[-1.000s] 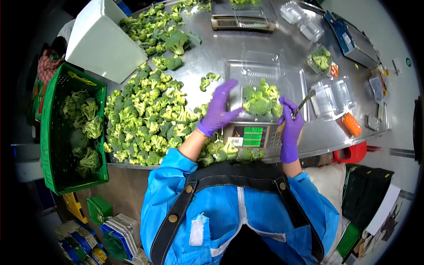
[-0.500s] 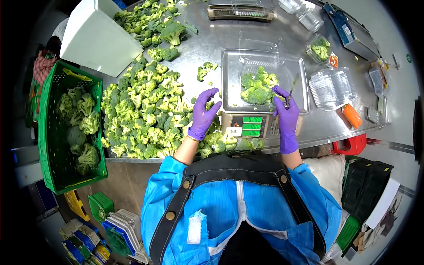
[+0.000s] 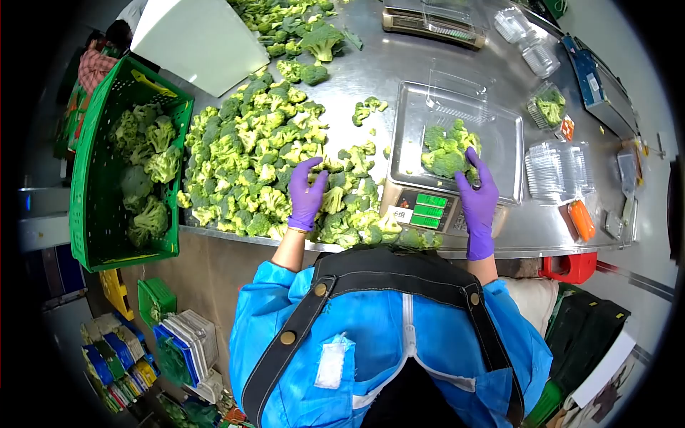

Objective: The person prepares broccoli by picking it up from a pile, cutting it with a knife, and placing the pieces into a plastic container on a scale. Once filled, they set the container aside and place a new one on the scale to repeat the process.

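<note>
My left hand (image 3: 308, 191), in a purple glove, rests with its fingers spread on the big pile of broccoli florets (image 3: 250, 153) on the steel table. My right hand (image 3: 477, 194), also gloved, reaches onto the metal tray (image 3: 503, 132) of the scale (image 3: 427, 208). Its fingertips touch the broccoli florets (image 3: 446, 153) lying in an open clear clamshell (image 3: 457, 93) on that tray. No knife shows in the right hand. The scale's green display is lit just left of my right wrist.
A green crate (image 3: 93, 185) of whole broccoli heads stands at the left, a white foam box (image 3: 200, 36) behind it. Stacked clear containers (image 3: 556, 167), a filled container (image 3: 549, 107) and an orange tool (image 3: 583, 220) lie right. A second scale (image 3: 428, 21) stands far back. Another person (image 3: 93, 64) is at top left.
My left hand has drawn away from the scale tray and dropped onto the floret pile. The knife seen in my right hand is no longer visible; that hand now touches the broccoli on the scale.
</note>
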A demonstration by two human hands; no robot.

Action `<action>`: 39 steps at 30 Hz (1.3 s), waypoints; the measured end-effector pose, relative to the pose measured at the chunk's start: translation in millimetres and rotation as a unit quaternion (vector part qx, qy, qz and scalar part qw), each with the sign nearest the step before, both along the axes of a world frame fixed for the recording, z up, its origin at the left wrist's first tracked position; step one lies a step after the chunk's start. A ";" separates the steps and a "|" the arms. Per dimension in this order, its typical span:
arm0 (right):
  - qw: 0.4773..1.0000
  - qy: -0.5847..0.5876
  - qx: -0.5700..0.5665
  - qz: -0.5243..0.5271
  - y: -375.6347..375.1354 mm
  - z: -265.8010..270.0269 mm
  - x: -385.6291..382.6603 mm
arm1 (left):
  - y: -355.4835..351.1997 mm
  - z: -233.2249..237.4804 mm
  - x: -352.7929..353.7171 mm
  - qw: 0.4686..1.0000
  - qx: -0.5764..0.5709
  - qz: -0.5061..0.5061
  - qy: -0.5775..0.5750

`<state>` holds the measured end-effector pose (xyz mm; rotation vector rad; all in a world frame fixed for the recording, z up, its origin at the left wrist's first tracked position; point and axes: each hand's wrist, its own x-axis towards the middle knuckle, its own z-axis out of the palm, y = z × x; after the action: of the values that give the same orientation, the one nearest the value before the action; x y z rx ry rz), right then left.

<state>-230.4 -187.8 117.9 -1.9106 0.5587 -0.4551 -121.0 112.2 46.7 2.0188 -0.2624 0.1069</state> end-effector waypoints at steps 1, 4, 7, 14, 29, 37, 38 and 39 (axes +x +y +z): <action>0.999 0.014 -0.050 0.011 1.0 1.9 0.6 | 9.7 -1.1 1.5 1.000 0.001 0.021 -0.007; 0.989 0.056 -0.130 0.050 3.0 -1.1 5.4 | 22.2 0.9 3.2 0.998 -0.035 0.048 -0.003; 0.988 0.064 -0.135 0.045 0.5 0.0 6.5 | 16.1 0.1 -1.9 0.997 -0.054 0.047 0.009; 0.992 -0.085 -0.010 -0.089 -11.8 42.1 -3.1 | -16.3 9.7 -13.5 0.997 -0.083 0.007 0.004; 0.990 -0.058 -0.033 -0.124 -36.9 20.0 -12.0 | -20.4 4.7 -17.8 0.997 -0.073 -0.016 0.017; 0.992 -0.062 -0.033 -0.110 -40.6 18.7 -8.3 | -24.8 4.0 -19.3 0.996 -0.083 -0.025 0.030; 0.991 -0.062 -0.032 -0.110 -40.1 20.2 -7.9 | -24.8 2.8 -19.2 0.995 -0.088 -0.025 0.030; 0.992 -0.060 -0.026 -0.110 -39.5 21.9 -7.1 | -24.5 2.1 -19.1 0.995 -0.088 -0.026 0.030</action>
<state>-237.5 -227.3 139.8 -1.8648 0.6861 -0.7276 -140.0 87.7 48.7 1.8367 -0.2588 0.0357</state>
